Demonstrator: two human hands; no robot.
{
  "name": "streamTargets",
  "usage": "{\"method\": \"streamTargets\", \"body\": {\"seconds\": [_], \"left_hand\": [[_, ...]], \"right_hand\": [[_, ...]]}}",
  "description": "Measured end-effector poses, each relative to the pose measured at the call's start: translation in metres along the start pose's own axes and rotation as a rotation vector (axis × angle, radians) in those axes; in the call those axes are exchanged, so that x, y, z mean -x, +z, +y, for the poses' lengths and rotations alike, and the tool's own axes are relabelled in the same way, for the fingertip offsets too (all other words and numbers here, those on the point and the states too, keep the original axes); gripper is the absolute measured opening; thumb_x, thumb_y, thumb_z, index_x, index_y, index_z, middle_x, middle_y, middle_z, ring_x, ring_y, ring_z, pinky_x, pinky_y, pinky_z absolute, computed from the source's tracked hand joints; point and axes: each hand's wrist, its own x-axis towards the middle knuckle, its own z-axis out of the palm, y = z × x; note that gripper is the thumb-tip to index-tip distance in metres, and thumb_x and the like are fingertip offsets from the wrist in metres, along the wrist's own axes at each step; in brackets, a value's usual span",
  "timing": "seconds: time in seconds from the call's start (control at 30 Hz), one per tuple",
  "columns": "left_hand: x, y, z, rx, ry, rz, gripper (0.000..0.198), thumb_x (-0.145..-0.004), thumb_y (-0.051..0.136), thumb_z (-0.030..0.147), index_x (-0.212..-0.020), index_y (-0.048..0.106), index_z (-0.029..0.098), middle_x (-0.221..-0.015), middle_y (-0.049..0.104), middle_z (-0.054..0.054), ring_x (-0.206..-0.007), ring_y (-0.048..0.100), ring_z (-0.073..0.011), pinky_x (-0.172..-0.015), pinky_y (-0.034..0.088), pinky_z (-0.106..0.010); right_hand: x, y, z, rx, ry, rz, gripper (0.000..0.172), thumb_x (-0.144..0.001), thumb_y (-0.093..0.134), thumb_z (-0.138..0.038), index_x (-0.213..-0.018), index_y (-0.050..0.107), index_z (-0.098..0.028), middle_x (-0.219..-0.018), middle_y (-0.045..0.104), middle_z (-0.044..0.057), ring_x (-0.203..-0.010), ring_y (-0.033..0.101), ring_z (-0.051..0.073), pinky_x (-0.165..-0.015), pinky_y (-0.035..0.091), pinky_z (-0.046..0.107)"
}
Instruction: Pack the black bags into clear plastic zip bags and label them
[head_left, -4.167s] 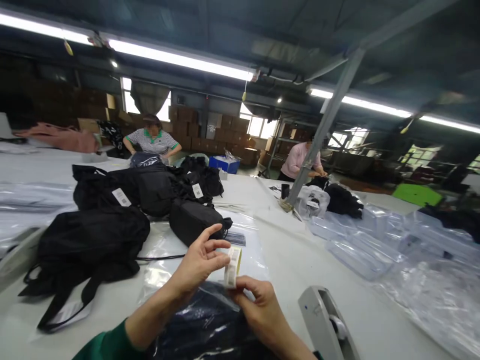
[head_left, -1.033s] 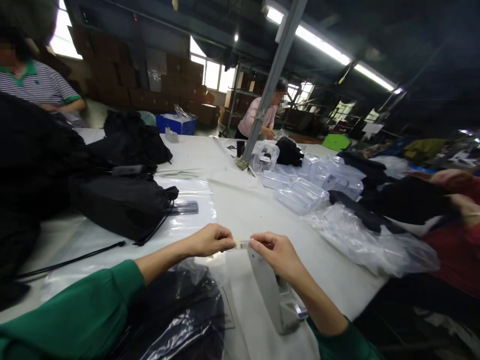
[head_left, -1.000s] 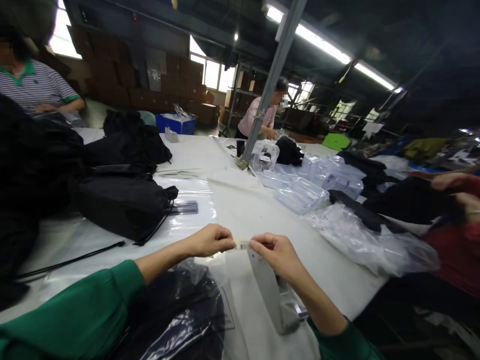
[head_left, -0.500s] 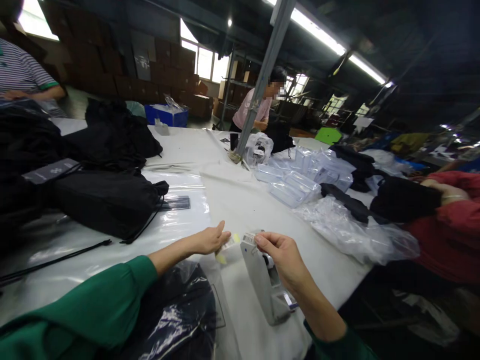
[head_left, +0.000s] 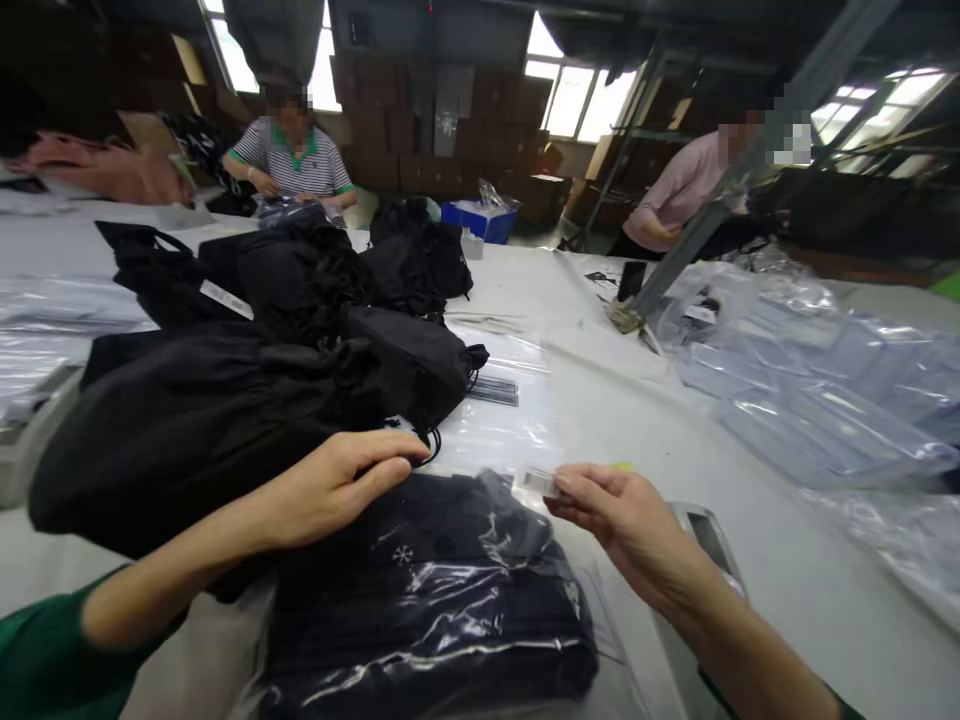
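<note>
Diagonally forward, right hand [head_left: 637,525] beside bagged bundle [head_left: 442,590], fingers [head_left: 581,480] on label [head_left: 535,482].

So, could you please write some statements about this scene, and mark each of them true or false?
1. The right hand holds a small label. True.
2. The left hand pinches the same label. False: the left hand is apart from it, with its thumb and fingers spread.
3. The dark package nearest the wearer lies unwrapped. False: it is covered in clear plastic.
4. In the picture, a blue box is to the right of the person in the striped shirt. True.
5. The grey dispenser stands left of the dark package. False: the grey dispenser is on its right, partly hidden by the right forearm.
</note>
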Motion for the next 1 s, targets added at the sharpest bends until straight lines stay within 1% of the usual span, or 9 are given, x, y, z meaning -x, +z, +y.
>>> {"method": "streamTargets", "body": {"seconds": [0.07,0.13,0.27,0.47,0.67,0.77,0.87,0.93,1.0], "left_hand": [[0.017,0.013,-0.017,0.034,-0.021,-0.052,0.038,-0.097,0.041,0.041,-0.123,0.064,0.023,-0.131,0.062,-0.003,-0.122,0.055,-0.0206,-0.109,0.036,-0.032],[0.025,0.026,-0.035,0.045,-0.036,-0.164,0.040,-0.097,0.041,0.041,-0.130,0.058,0.026,-0.139,0.055,-0.003,-0.128,0.049,-0.0210,-0.113,0.032,-0.036],[0.030,0.034,-0.069,-0.053,0.006,-0.390,0.043,-0.096,0.044,0.044,-0.137,0.050,0.034,-0.151,0.040,-0.001,-0.139,0.036,-0.0249,-0.116,0.028,-0.044],[0.036,0.033,-0.090,-0.212,0.086,-0.252,0.039,-0.096,0.046,0.044,-0.132,0.056,0.032,-0.152,0.039,-0.003,-0.140,0.034,-0.0283,-0.115,0.030,-0.049],[0.035,0.037,-0.092,-0.166,0.063,-0.305,0.039,-0.096,0.044,0.045,-0.132,0.056,0.033,-0.146,0.048,-0.003,-0.136,0.041,-0.0261,-0.114,0.034,-0.046],[0.036,0.038,-0.094,-0.128,0.062,-0.326,0.039,-0.096,0.045,0.045,-0.131,0.056,0.031,-0.145,0.049,-0.004,-0.134,0.044,-0.0258,-0.112,0.038,-0.044],[0.036,0.041,-0.095,-0.103,0.089,-0.272,0.037,-0.096,0.045,0.041,-0.127,0.060,0.027,-0.141,0.053,-0.007,-0.131,0.048,-0.0273,-0.108,0.042,-0.044],[0.033,0.041,-0.092,-0.097,0.106,-0.235,0.036,-0.095,0.047,0.038,-0.125,0.061,0.025,-0.142,0.051,-0.009,-0.131,0.047,-0.0285,-0.109,0.040,-0.046],[0.029,0.039,-0.086,-0.075,0.134,-0.272,0.041,-0.095,0.047,0.037,-0.134,0.053,0.027,-0.148,0.044,-0.007,-0.136,0.041,-0.0281,-0.113,0.035,-0.048]], "right_hand": [[-0.011,0.027,-0.001,-0.014,0.060,-0.072,0.032,-0.063,0.083,-0.042,-0.070,0.072,-0.013,-0.067,0.066,0.003,-0.062,0.058,0.011,-0.062,0.049,0.023],[-0.022,0.046,0.006,-0.008,0.139,-0.129,0.030,-0.066,0.081,-0.040,-0.063,0.067,-0.013,-0.057,0.059,-0.001,-0.051,0.051,0.007,-0.050,0.042,0.018],[-0.040,0.066,0.026,0.052,0.324,-0.175,0.028,-0.068,0.077,-0.032,-0.056,0.060,-0.013,-0.046,0.051,-0.004,-0.039,0.041,0.004,-0.038,0.032,0.015],[-0.054,0.078,0.034,0.150,0.536,-0.075,0.026,-0.073,0.070,-0.019,-0.052,0.056,-0.014,-0.040,0.048,-0.004,-0.033,0.038,0.004,-0.031,0.028,0.014],[-0.061,0.090,0.032,0.222,0.638,-0.024,0.029,-0.077,0.066,-0.013,-0.050,0.057,-0.013,-0.041,0.049,-0.003,-0.033,0.039,0.003,-0.029,0.027,0.012],[-0.062,0.093,0.036,0.267,0.655,-0.010,0.030,-0.076,0.067,-0.015,-0.049,0.056,-0.013,-0.042,0.050,-0.004,-0.032,0.037,0.002,-0.028,0.024,0.011],[-0.061,0.094,0.039,0.326,0.642,-0.032,0.029,-0.076,0.066,-0.016,-0.049,0.056,-0.014,-0.040,0.049,-0.004,-0.031,0.035,0.002,-0.028,0.024,0.012],[-0.061,0.094,0.042,0.374,0.635,-0.042,0.028,-0.075,0.066,-0.018,-0.049,0.057,-0.014,-0.039,0.049,-0.005,-0.031,0.034,0.002,-0.028,0.024,0.013],[-0.062,0.095,0.044,0.432,0.621,-0.050,0.029,-0.074,0.066,-0.019,-0.048,0.057,-0.015,-0.037,0.047,-0.006,-0.030,0.034,0.003,-0.028,0.024,0.014]]}}
